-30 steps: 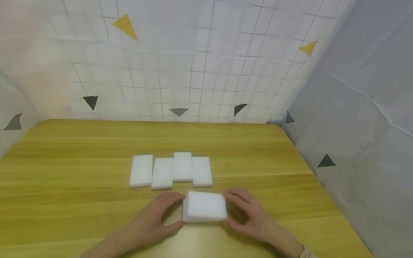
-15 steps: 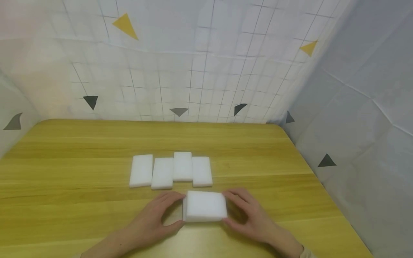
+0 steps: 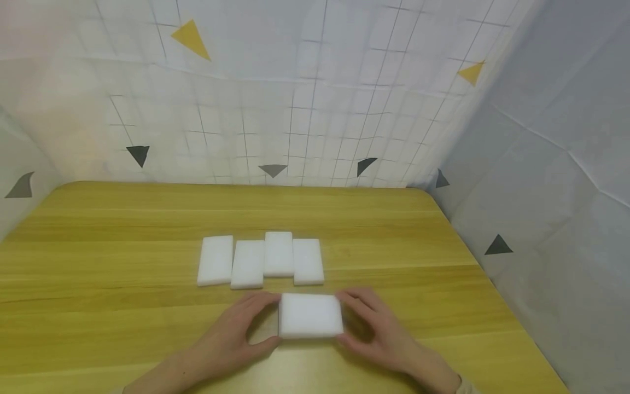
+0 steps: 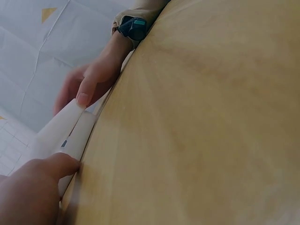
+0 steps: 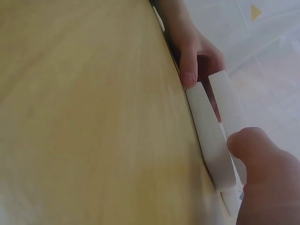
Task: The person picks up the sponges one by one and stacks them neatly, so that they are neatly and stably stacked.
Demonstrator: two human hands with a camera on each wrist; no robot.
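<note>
In the head view my left hand [image 3: 235,335] and right hand [image 3: 385,335] face each other across two white sponge-like blocks, one over the other. My right hand pinches the upper block [image 3: 311,316] between thumb and fingers. The lower block [image 5: 210,140] is seen in the right wrist view, lying flat on the table, its far end gripped by my left hand. A narrow wedge-shaped gap parts the two blocks, so the upper one is raised and slightly tilted. From above, the upper block hides nearly all of the lower one.
Several similar white blocks, among them the leftmost block [image 3: 215,260] and the rightmost block [image 3: 308,261], lie side by side beyond my hands on the wooden table [image 3: 123,306]. A patterned cloth backdrop [image 3: 334,120] rises behind the table's far edge. A grey sheet [image 3: 551,164] hangs at the right.
My right hand has shifted slightly left with the upper block, which now covers the lower block's left strip seen before. My left hand has barely moved. The other blocks are unchanged.
</note>
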